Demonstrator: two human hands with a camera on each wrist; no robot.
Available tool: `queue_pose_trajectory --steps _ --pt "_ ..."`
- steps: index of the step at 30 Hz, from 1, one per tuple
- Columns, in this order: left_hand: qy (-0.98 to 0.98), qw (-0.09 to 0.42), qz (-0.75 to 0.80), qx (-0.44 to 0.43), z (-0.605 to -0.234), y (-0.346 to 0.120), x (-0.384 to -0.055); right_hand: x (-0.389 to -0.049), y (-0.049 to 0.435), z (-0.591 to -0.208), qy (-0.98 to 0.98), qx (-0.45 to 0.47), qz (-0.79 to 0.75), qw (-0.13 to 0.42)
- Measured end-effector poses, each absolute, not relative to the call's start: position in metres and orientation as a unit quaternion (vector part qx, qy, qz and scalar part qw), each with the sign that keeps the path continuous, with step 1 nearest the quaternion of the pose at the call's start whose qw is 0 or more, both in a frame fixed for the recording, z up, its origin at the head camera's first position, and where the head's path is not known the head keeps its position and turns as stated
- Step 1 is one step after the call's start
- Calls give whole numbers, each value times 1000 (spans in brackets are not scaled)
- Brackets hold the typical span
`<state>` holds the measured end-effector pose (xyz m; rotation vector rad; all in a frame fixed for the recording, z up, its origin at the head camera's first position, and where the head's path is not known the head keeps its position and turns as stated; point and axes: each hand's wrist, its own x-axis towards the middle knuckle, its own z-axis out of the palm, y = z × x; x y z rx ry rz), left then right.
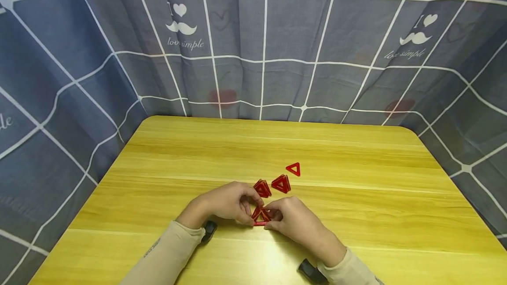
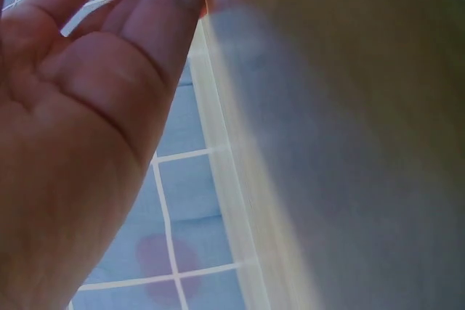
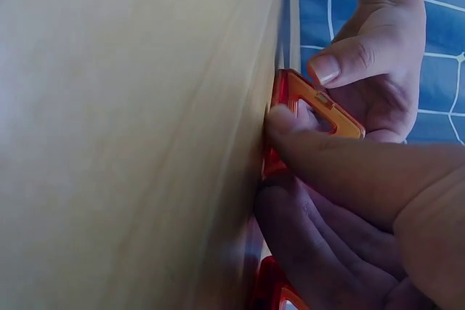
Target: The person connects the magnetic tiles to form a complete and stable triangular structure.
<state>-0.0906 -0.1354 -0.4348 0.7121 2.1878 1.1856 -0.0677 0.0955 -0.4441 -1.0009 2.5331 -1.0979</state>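
In the head view, red triangular building tiles (image 1: pixel 260 223) lean together in a small pyramid-like shape on the table, between both hands. My left hand (image 1: pixel 231 201) holds its left side with thumb and fingers. On the opposite side, my right hand (image 1: pixel 296 221) pinches the tiles, its thumb low near the front edge. The right wrist view shows a translucent orange-red tile frame (image 3: pixel 336 112) between the two thumbs. The left wrist view holds mostly the left palm (image 2: pixel 80 128); the tiles there are nearly hidden behind the fingers.
Just beyond the hands lie two small stacks of red triangular tiles, a left stack (image 1: pixel 262 189) and a right stack (image 1: pixel 286 184). A single red triangle (image 1: pixel 299 169) lies farther back. The wooden table (image 1: pixel 178 153) meets a blue-grey checked curtain (image 1: pixel 237 78) behind.
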Motion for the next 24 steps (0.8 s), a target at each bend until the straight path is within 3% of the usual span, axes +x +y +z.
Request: queue_pose_trajectory --steps 11,24 --pt "824 259 419 280 -435 -135 -91 -72 104 -433 876 -322 -354 53" --pt "834 253 400 282 -437 -133 -92 -107 146 -414 881 -230 -413 25"
